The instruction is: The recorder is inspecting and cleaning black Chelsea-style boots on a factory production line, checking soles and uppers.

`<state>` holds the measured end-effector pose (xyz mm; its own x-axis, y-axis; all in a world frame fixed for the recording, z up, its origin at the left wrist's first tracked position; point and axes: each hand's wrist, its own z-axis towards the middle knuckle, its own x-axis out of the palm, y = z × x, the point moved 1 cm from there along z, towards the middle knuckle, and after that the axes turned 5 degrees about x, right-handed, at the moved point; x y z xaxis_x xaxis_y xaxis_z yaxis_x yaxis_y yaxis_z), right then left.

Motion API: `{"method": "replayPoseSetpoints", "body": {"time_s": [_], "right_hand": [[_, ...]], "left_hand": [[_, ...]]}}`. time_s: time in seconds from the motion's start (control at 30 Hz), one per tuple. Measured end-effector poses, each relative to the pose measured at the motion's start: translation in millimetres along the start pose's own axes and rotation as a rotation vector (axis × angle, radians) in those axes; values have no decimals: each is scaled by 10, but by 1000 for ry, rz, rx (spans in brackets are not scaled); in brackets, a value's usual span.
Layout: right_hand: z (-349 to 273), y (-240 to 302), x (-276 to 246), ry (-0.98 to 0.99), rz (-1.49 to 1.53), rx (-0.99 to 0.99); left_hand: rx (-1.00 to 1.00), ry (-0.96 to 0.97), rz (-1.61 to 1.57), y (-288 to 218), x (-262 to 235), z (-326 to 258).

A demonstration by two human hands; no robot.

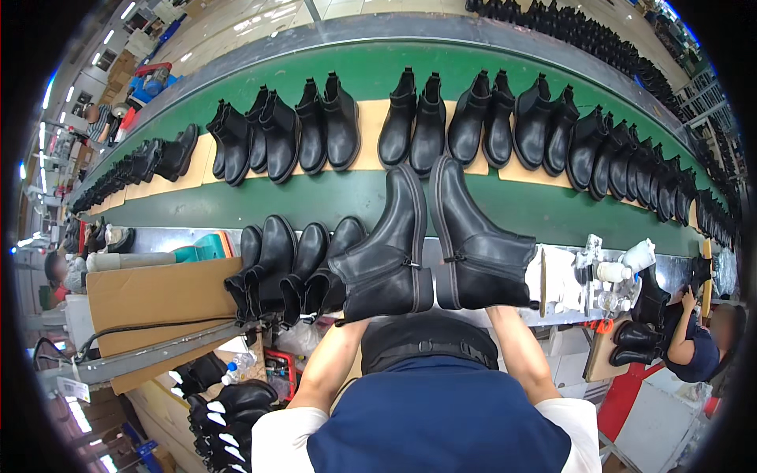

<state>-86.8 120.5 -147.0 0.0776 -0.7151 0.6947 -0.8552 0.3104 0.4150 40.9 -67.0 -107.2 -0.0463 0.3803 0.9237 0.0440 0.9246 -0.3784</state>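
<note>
Directly ahead of our chest, we are holding up a pair of black ankle boots, one on each side, soles turned toward us and toes pointing away toward the green conveyor belt (331, 197). Our left hand is hidden behind the left boot (386, 252) and our right hand behind the right boot (473, 244); only the forearms are showing below the heels, so we cannot tell how the fingers are closing, though each boot is plainly being carried by the hand behind it. The two boots are standing nearly side by side, close but slightly splayed at the toes, just above the near edge of the bench.

Left of our left hand, a cluster of more black boots (292, 264) is sitting on the bench beside a cardboard sheet (150, 296). Beyond both hands, across the belt, a long row of paired boots (441, 122) is resting on tan boards. Right of our right hand, white bottles (623, 268) are standing near the bench edge, and a co-worker (694, 339) is handling another boot farther right.

We are judging this as the step of carrying a finished pair out toward the belt. The next move seems to be calling for a level reach forward and setting both boots down together, upright and matched, on a free stretch of belt.
</note>
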Motion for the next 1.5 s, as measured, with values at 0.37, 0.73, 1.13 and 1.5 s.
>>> {"method": "replayPoseSetpoints", "body": {"time_s": [0.37,0.73,1.13,1.5], "right_hand": [[-280,472,619,-420,-36,204],[-96,596,341,-388,-1260,-753],[-35,635,706,35,-123,-21],[18,533,510,-86,-140,53]], "left_hand": [[68,-266,143,-195,228,195],[170,-237,1336,-673,-11,244],[11,-653,139,-496,168,652],[-52,-768,84,-353,38,591]]}}
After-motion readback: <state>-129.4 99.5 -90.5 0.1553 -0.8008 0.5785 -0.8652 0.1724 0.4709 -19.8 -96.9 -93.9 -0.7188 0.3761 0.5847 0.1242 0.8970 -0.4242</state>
